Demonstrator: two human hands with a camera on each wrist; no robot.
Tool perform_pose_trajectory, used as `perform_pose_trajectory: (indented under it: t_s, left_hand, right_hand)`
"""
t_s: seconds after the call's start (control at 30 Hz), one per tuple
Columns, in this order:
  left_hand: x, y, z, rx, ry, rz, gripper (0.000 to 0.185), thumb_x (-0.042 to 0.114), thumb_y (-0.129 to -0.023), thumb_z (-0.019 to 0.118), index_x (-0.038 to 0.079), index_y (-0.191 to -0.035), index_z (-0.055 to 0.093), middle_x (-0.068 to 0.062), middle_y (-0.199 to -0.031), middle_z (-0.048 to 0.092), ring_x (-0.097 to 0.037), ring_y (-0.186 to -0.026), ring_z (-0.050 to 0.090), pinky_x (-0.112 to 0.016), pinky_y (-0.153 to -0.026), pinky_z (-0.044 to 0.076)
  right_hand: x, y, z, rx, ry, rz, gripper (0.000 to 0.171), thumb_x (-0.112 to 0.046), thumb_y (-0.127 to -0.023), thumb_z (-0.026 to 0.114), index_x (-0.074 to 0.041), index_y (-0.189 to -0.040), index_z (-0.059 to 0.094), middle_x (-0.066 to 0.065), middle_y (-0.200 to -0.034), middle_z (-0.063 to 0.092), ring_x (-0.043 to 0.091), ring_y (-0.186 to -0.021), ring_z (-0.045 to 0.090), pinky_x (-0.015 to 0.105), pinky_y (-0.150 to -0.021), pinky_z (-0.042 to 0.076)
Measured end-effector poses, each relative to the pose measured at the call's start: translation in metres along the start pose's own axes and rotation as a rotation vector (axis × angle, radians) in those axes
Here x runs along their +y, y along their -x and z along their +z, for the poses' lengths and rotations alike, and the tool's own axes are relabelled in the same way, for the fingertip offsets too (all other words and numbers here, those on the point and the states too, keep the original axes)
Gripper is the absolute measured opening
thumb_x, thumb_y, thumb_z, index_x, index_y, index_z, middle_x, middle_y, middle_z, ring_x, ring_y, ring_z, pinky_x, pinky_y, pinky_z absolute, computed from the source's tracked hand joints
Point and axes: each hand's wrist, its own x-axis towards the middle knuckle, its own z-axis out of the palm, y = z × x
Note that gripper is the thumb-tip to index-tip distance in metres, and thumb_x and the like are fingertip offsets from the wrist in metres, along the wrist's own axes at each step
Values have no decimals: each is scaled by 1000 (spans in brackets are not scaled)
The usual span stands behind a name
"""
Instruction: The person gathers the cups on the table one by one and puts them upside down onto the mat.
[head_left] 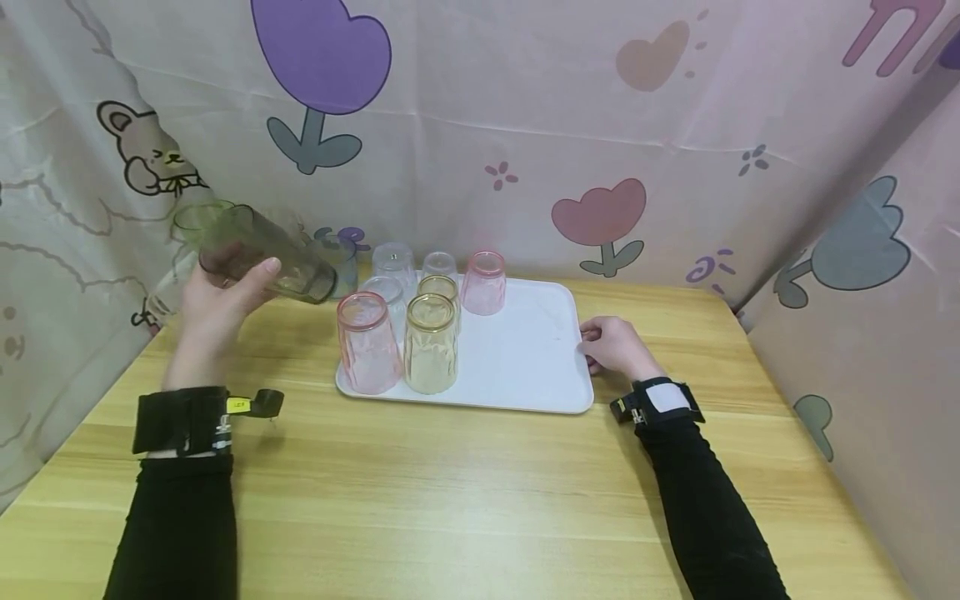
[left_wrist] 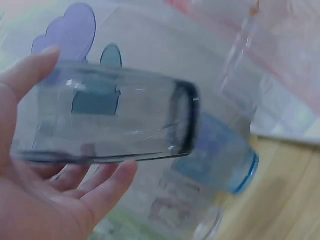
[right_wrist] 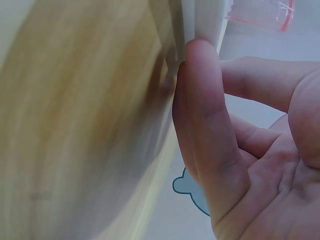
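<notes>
Left hand [head_left: 217, 300], head view: curled around a smoky grey glass [head_left: 266, 254], held tilted to the left of the white tray [head_left: 517, 350], its base end pointing toward the tray. Right hand [head_left: 611, 346] at the tray's right edge, fingers bent in against it. On the tray's left half, pink, yellow and clear glasses, among them a front pink glass [head_left: 370, 350] at the near left corner and a front yellow glass [head_left: 431, 350] just beside it. Blue glass [head_left: 345, 265] just off the tray's far left corner. Yellow label [head_left: 238, 405] on the left wrist strap, left of the tray: dark characters, too small to read.

Left wrist view: thumb over the grey glass, fingers beneath; the blue glass shows between it and the tray.

Right wrist view: thumb and fingers pinch the tray's edge, nearly closed.
</notes>
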Motion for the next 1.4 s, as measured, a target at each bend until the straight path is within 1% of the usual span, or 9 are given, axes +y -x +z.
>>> perform_pose_trajectory:
  t_s: [0.1, 0.2, 0.47, 0.63, 0.83, 0.93, 1.1, 1.2, 1.4]
  left_hand:
    - [0, 1, 13, 31, 142, 58, 35, 3, -94, 75, 14, -121, 55, -2, -112, 55, -11, -98, 58, -24, -80, 60]
    - [0, 3, 26, 34, 274, 83, 29, 4, -95, 73, 11, -119, 58, -2, -108, 59, -13, -99, 59, -28, -82, 60]
    - [2, 10, 55, -59, 567, 38, 35, 11, -96, 75, 10, -128, 61, -7, -119, 66, -20, -107, 69, -39, -94, 59]
    - [0, 16, 71, -157, 603, 54, 53, 24, -95, 78, 13, -142, 53, -11, -136, 58, -26, -118, 66, -40, -100, 56]
    - [-4, 29, 97, -234, 583, 36, 60, 30, -91, 82, 18, -141, 53, -6, -134, 62, -22, -119, 65, -38, -98, 57]
    - [-6, 36, 111, -270, 564, 15, 61, 32, -89, 84, 21, -141, 53, -4, -132, 64, -22, -119, 65, -40, -99, 57]
    - [-8, 48, 129, -354, 534, -3, 70, 37, -85, 87, 22, -143, 52, -5, -135, 63, -23, -120, 66, -40, -102, 55]
    - [-11, 53, 137, -405, 531, -15, 74, 40, -83, 88, 24, -144, 50, -6, -138, 61, -23, -122, 64, -43, -105, 53]
    - [-18, 61, 149, -463, 531, -24, 73, 44, -81, 88, 25, -141, 53, -4, -135, 62, -22, -119, 66, -44, -102, 55]
  right_hand:
    - [0, 0, 0, -1, -4, 1, 42, -4, -99, 60, 11, -138, 55, 26, -117, 63, 18, -73, 70, 32, -65, 63]
    - [0, 0, 0, -1, -4, -1, 43, -4, -99, 59, 11, -139, 54, 26, -117, 62, 18, -73, 70, 32, -65, 63]
    - [-1, 2, 0, 2, -4, 0, 44, -4, -99, 59, 11, -140, 53, 26, -118, 62, 20, -75, 70, 33, -66, 63]
    - [-2, 2, 0, 2, -4, -2, 43, -3, -99, 60, 12, -139, 54, 26, -117, 62, 20, -74, 70, 33, -66, 63]
    - [-2, 2, 0, 4, 11, 3, 43, -4, -99, 61, 11, -139, 55, 26, -117, 63, 20, -74, 69, 32, -66, 62]
    - [-4, 4, 0, 49, 38, -26, 43, -8, -100, 63, 10, -138, 56, 26, -118, 65, 25, -76, 71, 33, -67, 61]
    - [-16, 9, -3, 240, 43, -180, 46, -15, -101, 66, 7, -140, 57, 24, -125, 67, 36, -99, 72, 45, -82, 61]
    - [-30, 14, -3, 351, -26, -325, 43, -15, -100, 67, 3, -139, 59, 20, -128, 66, 37, -112, 68, 48, -91, 59]
    - [-63, 32, 5, 486, -170, -636, 39, -11, -99, 71, -3, -137, 64, 15, -126, 67, 28, -113, 68, 23, -92, 57]
